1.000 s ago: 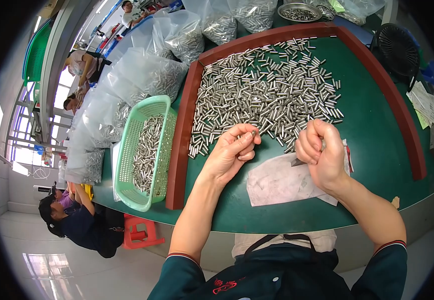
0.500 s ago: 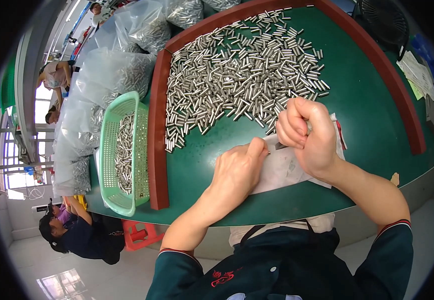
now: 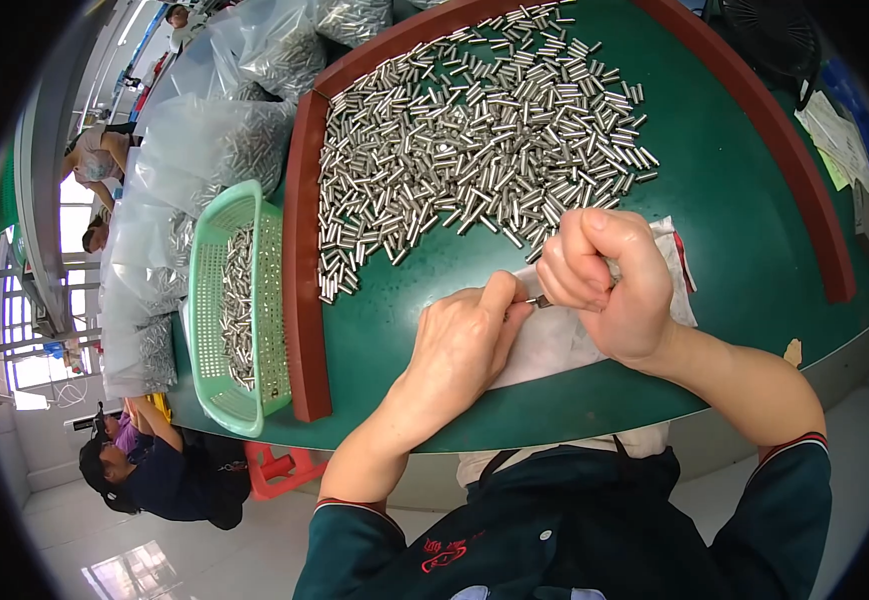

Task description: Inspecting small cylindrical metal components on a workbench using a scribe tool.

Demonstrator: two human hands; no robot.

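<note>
My left hand [image 3: 458, 340] is closed, with a small metal pin [image 3: 541, 300] pinched between thumb and forefinger. The pin's tip points toward my right hand [image 3: 612, 283], which is curled into a fist beside it; anything inside that fist is hidden. Beneath both hands lies a whitish cloth or bag [image 3: 555, 350] with a red edge at its right. Beyond them, a wide heap of short steel pins [image 3: 485, 140] is spread over the green tabletop [image 3: 395, 330].
Dark red rails [image 3: 307, 260] border the work area. To the left stands a green plastic basket [image 3: 217, 385] with pins in it, beside clear bags [image 3: 245, 140] of pins. A black fan [image 3: 770, 45] and papers [image 3: 840, 140] are at far right. Other people [image 3: 160, 455] are at left.
The pin at my left fingertips now shows plainly, as the left hand has turned slightly and shifted left. My right fist remains almost in place. The whole view has shifted slightly.
</note>
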